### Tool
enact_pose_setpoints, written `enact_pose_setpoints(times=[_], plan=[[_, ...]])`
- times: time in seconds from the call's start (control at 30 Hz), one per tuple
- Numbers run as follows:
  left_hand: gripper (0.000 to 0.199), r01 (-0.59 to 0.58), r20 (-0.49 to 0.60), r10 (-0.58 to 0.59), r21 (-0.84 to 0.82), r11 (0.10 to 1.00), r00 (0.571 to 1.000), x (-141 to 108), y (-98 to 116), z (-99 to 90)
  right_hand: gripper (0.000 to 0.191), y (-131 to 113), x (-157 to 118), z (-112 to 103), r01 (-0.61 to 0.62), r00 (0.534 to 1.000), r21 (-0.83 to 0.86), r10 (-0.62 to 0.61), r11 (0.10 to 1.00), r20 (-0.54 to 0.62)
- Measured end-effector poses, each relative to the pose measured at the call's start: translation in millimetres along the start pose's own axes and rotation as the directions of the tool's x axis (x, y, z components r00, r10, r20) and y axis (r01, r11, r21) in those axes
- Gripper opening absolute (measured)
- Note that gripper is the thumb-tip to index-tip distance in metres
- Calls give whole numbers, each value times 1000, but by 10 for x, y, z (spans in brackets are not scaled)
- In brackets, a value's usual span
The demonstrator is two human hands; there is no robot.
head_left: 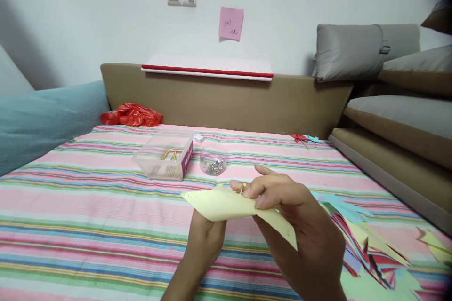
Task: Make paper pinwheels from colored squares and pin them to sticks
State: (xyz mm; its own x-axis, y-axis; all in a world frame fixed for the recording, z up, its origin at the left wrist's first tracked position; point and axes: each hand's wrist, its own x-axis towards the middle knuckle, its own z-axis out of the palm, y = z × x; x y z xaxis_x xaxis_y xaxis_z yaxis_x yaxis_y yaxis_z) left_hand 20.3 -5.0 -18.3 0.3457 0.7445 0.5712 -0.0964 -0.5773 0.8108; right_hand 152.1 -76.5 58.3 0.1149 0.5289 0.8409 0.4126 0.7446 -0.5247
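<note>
A pale yellow sheet of cut paper (226, 203) with pointed corners is held up in front of me, between both hands. My right hand (300, 225) grips it from the right, thumb and fingers closed on its middle. A small gold-coloured piece (242, 188) shows at the right fingertips; its full shape is hidden. From below, my left hand (208, 237) is closed on the paper, which covers most of its fingers. Beyond the hands stand a clear plastic box (155, 169) with gold sticks (171, 155) in it and a round clear dish (226, 162) of small silver pieces (216, 167).
Cut colored papers (370, 244) lie in a pile at the right. A red and blue paper pinwheel (300, 138) rests at the far right. A red plastic bag (136, 115) sits at the back left. Cushions (399, 117) are stacked along the right edge of the striped cloth (88, 225).
</note>
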Motion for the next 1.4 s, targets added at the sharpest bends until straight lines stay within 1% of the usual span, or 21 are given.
enact_pose_setpoints(times=[0.17,0.37,0.53,0.63,0.73,0.83,0.93,1.0,1.07,1.13,1.2,1.27,1.4], plan=[[33,-25,4,25,-8,1000,1000,3,-13,-1,26,1,1,5,-5,1000,30,5,1000,-16],[33,-24,2,24,4,1000,1000,-3,-37,9,25,5,2,7,-19,1000,19,20,1000,-15],[32,-36,23,35,16,999,999,4,-34,5,25,21,-18,-4,-35,999,9,36,999,-24],[30,-52,3,51,64,997,999,-5,-59,-6,28,44,-27,0,-46,999,21,47,999,-29],[26,-57,-47,64,146,988,997,-29,-109,-17,30,60,-29,3,-65,997,47,67,997,-38],[25,-76,-71,93,204,976,993,-45,-141,-23,27,64,-23,6,-82,995,88,86,993,-51],[26,-125,-76,147,241,962,986,-32,-120,-26,24,66,-21,27,-99,992,133,109,986,-69],[25,-162,-76,190,279,947,979,-7,-82,-29,22,73,-30,52,-127,986,168,143,978,-88],[23,-192,-79,226,308,932,971,20,-41,-35,19,85,-47,74,-192,968,206,220,959,-120],[22,-204,-85,243,322,925,966,38,-14,-43,19,103,-67,81,-294,935,228,329,928,-135],[23,-197,-79,236,340,920,968,47,-9,-55,25,128,-81,66,-393,900,220,423,893,-109],[23,-192,-61,228,363,912,972,52,-21,-66,29,156,-82,38,-427,893,183,445,885,-69],[20,-210,-27,237,372,904,971,66,-52,-71,17,209,-57,-10,-384,917,173,397,907,-43]])
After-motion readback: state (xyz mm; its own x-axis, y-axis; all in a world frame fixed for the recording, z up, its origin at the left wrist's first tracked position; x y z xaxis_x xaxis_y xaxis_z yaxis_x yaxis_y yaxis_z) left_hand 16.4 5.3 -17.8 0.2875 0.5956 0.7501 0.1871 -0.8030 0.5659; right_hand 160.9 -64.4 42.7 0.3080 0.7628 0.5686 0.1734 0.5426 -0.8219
